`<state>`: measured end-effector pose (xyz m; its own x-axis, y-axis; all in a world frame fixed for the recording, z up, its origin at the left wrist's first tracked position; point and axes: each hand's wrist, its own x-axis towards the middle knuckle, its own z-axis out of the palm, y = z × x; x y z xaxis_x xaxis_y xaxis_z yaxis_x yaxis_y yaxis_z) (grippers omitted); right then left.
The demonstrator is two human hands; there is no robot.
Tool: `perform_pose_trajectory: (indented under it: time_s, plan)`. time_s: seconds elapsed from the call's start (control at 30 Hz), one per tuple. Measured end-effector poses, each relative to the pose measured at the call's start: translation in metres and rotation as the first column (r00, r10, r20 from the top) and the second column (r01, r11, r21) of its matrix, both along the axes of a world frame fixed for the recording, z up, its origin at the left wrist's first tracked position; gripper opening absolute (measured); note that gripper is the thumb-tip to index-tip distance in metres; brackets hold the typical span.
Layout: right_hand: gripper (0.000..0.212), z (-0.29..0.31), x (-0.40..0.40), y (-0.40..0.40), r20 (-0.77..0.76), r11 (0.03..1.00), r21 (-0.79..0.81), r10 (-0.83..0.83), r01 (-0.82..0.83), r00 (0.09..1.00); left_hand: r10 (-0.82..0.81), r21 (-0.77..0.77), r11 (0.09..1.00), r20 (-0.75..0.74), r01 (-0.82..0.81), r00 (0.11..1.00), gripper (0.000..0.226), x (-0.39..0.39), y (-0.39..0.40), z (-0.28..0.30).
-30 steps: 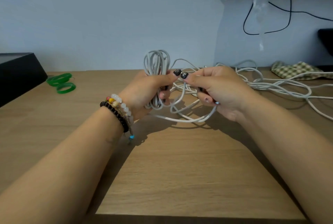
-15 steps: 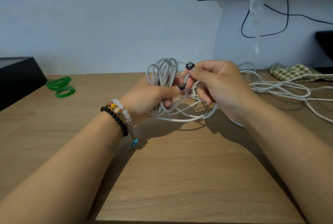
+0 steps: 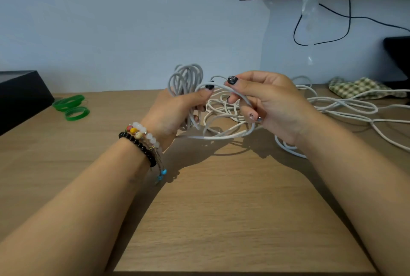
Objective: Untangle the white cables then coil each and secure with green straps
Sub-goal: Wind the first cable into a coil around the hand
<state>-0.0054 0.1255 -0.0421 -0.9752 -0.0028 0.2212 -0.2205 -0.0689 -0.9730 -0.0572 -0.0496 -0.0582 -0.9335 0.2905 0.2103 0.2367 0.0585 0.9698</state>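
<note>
- Two forearms reach in from the near edge over a wooden table (image 3: 221, 220); beaded bracelets (image 3: 142, 140) circle the left wrist (black, white and coloured beads, with a small blue charm hanging below).
- Left hand (image 3: 175, 113): fingers and thumb curled round a coil of white cable (image 3: 187, 80), held upright above the table; the loops stand up out of the fist.
- Right hand (image 3: 270, 105): thumb and fingers pinch a single white strand (image 3: 224, 137) that arcs from the coil over to this hand and sags in a loop beneath both hands (dark polish on the nails).
- Tangle of white cables (image 3: 341, 107): loose loops lying on the table behind and to the right of the hands, running off toward the right edge.
- Three or so green straps (image 3: 74, 107), ring-shaped, lying on the table far left, well apart from the cables.
- Black box (image 3: 20, 96) at the far left, just beside the straps.
- Checked cloth (image 3: 355, 88) at the far right of the table, by the wall, with cable lying across it.
- Black cord (image 3: 321, 40) hanging in a loop on the pale wall, below clear plastic film (image 3: 310, 3) draped from a dark shelf-like object (what it is cannot be told).
</note>
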Motion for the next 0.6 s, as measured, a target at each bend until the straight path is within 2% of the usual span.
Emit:
perform_pose_trajectory:
  time_s: [0.1, 0.2, 0.27, 0.5, 0.6]
  plan:
    - [0.007, -0.001, 0.0, 0.001, -0.039, 1.0, 0.021, 0.0, 0.0, 0.999, 0.016, 0.053, 0.998, -0.007, -0.015, 1.0, 0.036, -0.001, 0.001, 0.001]
    - [0.007, -0.001, 0.0, 0.001, -0.101, 0.997, 0.057, -0.049, 0.055, 0.994, -0.131, 0.231, 0.967, 0.071, 0.111, 0.989, 0.017, 0.003, 0.005, 0.002]
    - [0.006, -0.001, 0.0, -0.001, -0.146, 0.994, 0.067, -0.072, 0.082, 0.987, -0.181, 0.271, 0.951, 0.091, 0.151, 0.979, 0.012, 0.005, 0.007, 0.003]
    - [0.009, 0.0, 0.002, -0.006, -0.26, 0.971, 0.144, -0.147, 0.189, 0.954, -0.159, 0.176, 0.974, 0.101, 0.139, 0.982, 0.025, 0.0, 0.002, -0.001]
    - [0.01, -0.001, 0.002, -0.009, -0.343, 0.939, 0.225, -0.175, 0.262, 0.923, -0.195, 0.065, 0.979, 0.062, 0.191, 0.979, 0.019, -0.001, 0.001, -0.004]
